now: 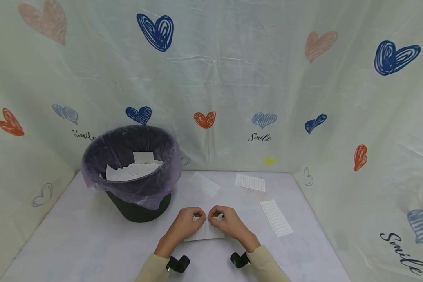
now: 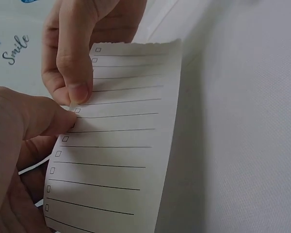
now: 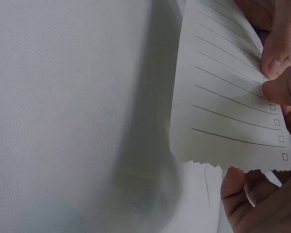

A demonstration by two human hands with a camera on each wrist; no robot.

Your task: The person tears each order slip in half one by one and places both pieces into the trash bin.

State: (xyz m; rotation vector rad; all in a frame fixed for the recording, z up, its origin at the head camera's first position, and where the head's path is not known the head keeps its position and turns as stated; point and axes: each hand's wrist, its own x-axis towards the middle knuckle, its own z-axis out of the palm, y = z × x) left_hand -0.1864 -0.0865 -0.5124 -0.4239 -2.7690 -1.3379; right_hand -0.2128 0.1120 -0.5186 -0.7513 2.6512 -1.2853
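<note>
A lined checklist paper (image 1: 205, 232) with small tick boxes is held between my two hands, just above the table. My left hand (image 1: 187, 225) pinches its far long edge near the middle. Right beside it, my right hand (image 1: 228, 222) pinches the same edge, the two thumb tips nearly touching. In the left wrist view the paper (image 2: 111, 145) looks whole along the pinched edge. Its right-hand short end is ragged, which also shows on the paper (image 3: 223, 111) in the right wrist view. The fingertips behind the sheet are hidden.
A dark bin (image 1: 139, 207) with a purple plastic liner (image 1: 91, 168) stands at the back left, white paper pieces (image 1: 137, 170) inside. Three lined slips lie on the table: one slip (image 1: 204, 184) behind my hands, another slip (image 1: 250, 182) farther right, a third slip (image 1: 276, 217) at right.
</note>
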